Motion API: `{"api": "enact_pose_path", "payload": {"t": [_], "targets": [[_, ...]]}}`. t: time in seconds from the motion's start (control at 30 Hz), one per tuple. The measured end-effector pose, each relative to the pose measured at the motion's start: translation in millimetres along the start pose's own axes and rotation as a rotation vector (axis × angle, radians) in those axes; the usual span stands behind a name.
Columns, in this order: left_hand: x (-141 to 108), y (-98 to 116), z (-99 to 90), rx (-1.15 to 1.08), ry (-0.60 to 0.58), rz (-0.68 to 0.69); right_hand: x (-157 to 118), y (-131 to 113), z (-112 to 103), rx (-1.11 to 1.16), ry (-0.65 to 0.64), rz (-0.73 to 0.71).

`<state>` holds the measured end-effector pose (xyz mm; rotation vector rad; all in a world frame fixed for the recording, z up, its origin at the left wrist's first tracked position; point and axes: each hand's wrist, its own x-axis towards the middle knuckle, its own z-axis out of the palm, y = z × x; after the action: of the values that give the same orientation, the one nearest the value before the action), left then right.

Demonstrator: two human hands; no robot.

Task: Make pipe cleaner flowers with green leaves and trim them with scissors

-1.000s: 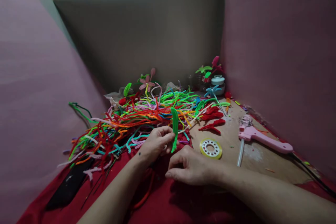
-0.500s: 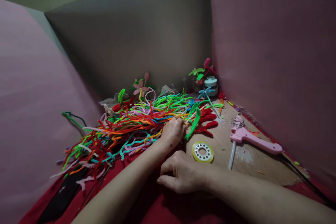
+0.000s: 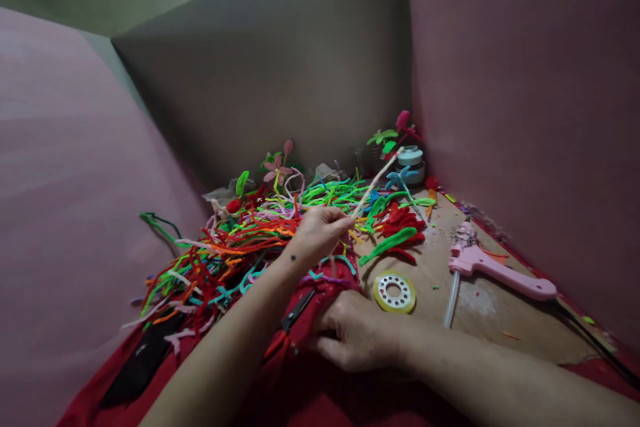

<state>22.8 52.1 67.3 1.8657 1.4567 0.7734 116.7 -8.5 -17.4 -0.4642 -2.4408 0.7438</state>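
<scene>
My left hand (image 3: 323, 235) is closed on a pale cream pipe cleaner (image 3: 376, 181), which slants up and to the right from the fingertips. Below it, over the red cloth, my right hand (image 3: 357, 332) has its fingers curled in; anything inside them is hidden. Scissors (image 3: 299, 310) with dark blades and red handles lie on the cloth between my forearms. A big heap of mixed-colour pipe cleaners (image 3: 240, 240) spreads behind and left of my left hand. Close by on the right are a green fuzzy leaf (image 3: 393, 243) and red fuzzy pieces (image 3: 400, 219).
A yellow tape roll (image 3: 395, 292) lies on the wooden board (image 3: 515, 320), with a pink glue gun (image 3: 500, 270) and its cord to the right. Blue-lidded jar (image 3: 411, 165) and fuzzy flowers (image 3: 277, 170) stand at the back. A black flat object (image 3: 140, 360) lies left. Walls enclose the table.
My left hand has come up out of the heap with the pale pipe cleaner. The scissors now show on the cloth. My right hand stays curled, and the view has shifted slightly.
</scene>
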Motion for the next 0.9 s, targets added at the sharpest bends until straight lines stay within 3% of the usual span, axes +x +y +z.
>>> {"api": "enact_pose_path", "payload": {"t": [0.07, 0.17, 0.27, 0.37, 0.5, 0.73, 0.83, 0.9], "targets": [[-6, 9, -20.9, 0.044, 0.049, 0.016, 0, 0, 1, -0.065, 0.000, -0.003], [-11, 13, -60.3, 0.284, 0.224, 0.090, 0, 0, 2, -0.131, -0.009, 0.003], [-8, 4, -99.9, 0.545, 0.413, 0.094, 0, -1, 2, -0.160, -0.014, -0.004], [-1, -17, -122.3, 0.742, 0.432, 0.021, 0, -1, 2, -0.178, -0.012, -0.009], [-9, -38, -111.2, 0.771, 0.443, 0.059, 0, 1, 4, -0.171, 0.004, -0.018], [-68, -49, -73.7, 0.597, -0.111, 0.032, -2, 0, 2, -0.147, -0.044, -0.020], [-96, -59, -66.0, 0.852, -0.294, -0.043, -3, -1, 2, -0.164, -0.064, -0.023], [-114, -69, -59.7, 0.986, -0.286, -0.136, -3, -2, 2, -0.178, -0.079, -0.010]]}}
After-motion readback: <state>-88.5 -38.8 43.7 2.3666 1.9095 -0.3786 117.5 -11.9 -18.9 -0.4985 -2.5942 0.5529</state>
